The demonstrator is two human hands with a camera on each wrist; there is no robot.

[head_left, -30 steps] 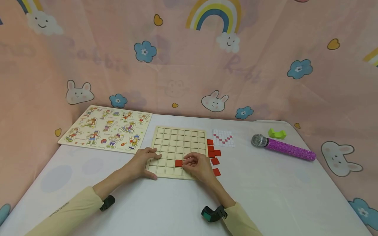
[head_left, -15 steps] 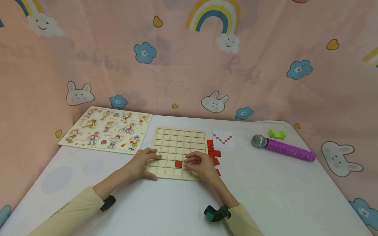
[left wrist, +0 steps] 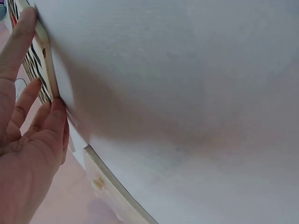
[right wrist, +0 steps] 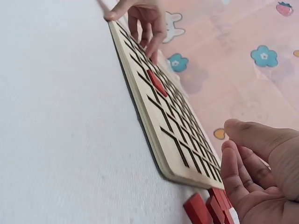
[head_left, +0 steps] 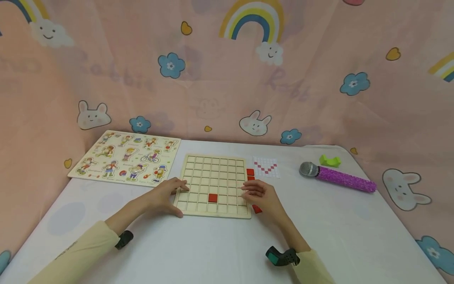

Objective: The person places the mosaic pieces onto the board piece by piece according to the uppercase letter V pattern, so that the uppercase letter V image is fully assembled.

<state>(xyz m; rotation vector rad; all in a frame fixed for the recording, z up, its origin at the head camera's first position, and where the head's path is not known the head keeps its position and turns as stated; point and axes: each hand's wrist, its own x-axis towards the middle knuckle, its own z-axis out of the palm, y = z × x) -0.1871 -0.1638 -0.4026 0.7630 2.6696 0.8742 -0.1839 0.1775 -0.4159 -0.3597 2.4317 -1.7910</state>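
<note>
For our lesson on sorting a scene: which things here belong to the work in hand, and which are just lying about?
In use: grid board; red tile set in it; loose red tiles beside it; pattern card; left hand steadying the board; right hand over the tiles.

Lying about: picture puzzle; microphone; green block.

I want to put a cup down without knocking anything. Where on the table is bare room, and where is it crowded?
Bare cloth runs along the near edge of the table, between the sleeves, and right of the right hand below the microphone. It is crowded around the grid board: the left hand holds its edge, and red tiles lie beside it.
</note>
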